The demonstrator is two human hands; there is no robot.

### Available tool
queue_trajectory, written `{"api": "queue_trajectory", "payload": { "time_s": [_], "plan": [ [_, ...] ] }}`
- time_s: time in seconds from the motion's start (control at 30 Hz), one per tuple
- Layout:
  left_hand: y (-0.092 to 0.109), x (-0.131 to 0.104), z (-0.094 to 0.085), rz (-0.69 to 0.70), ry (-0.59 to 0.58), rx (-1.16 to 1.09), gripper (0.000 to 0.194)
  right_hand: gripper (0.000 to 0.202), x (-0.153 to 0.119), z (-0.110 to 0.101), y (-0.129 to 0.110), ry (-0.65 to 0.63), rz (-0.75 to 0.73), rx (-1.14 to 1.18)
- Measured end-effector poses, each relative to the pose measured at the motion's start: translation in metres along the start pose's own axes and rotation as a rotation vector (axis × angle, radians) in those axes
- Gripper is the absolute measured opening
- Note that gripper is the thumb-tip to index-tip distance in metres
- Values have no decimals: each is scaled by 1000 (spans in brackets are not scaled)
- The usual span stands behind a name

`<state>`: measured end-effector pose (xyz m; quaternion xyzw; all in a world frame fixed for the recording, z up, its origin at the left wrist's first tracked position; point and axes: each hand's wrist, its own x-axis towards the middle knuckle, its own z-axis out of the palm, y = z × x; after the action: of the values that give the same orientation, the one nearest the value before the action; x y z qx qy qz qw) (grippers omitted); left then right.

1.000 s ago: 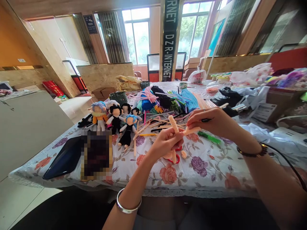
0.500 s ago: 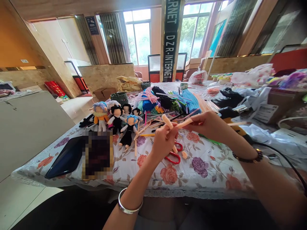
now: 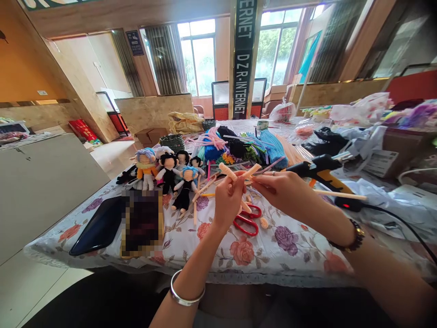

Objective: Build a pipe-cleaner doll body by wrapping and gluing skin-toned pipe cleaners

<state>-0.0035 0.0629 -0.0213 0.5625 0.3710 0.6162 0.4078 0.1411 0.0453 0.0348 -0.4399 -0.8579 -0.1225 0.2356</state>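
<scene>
My left hand (image 3: 228, 200) is closed in a pinch on a peach pipe cleaner (image 3: 226, 171) wound into a tight coil, whose upper end sticks out above the fingers. Close beside it, my right hand (image 3: 285, 187) has its fingertips pressed together on a peach strand. A straight length (image 3: 341, 195) of the same colour comes out on the far side of this hand. Fingers hide where the pieces meet. Beneath the hands lie red-handled scissors (image 3: 246, 228), their blades partly covered. A small peach coil (image 3: 264, 222) rests just right of the handles.
Several pipe cleaner dolls (image 3: 186, 189) stand left of the hands. A dark phone-like slab (image 3: 97, 225) and a blurred panel (image 3: 143, 223) lie nearer me. Bundles of coloured pipe cleaners (image 3: 271, 143) are piled behind. At right sits a black-and-yellow glue gun (image 3: 324, 171) with a cable.
My right hand has turned and moved slightly, and the strand by the fingertips now slants up across the coil. The glue gun shows more fully. The view has shifted slightly.
</scene>
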Motion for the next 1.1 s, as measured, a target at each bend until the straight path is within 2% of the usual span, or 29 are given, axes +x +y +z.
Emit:
{"api": "queue_trajectory", "payload": {
  "time_s": [0.2,0.4,0.6,0.77,0.93,1.1],
  "plan": [
    [0,-2,-1,85,5,234,36,27,-2,3,1,2,-63,-108],
    [4,-3,0,112,-30,361,36,23,-2,2,9,134,-82,-140],
    [2,-4,0,206,-91,543,28,17,-1,-1,20,221,-192,-205],
    [-4,-3,-1,338,-141,649,21,17,4,3,33,303,-212,-65],
    [-3,-2,1,390,-166,571,19,15,7,7,44,252,-87,231],
    [-2,-3,5,330,-157,462,15,11,6,6,48,141,60,512]
  ]
}}
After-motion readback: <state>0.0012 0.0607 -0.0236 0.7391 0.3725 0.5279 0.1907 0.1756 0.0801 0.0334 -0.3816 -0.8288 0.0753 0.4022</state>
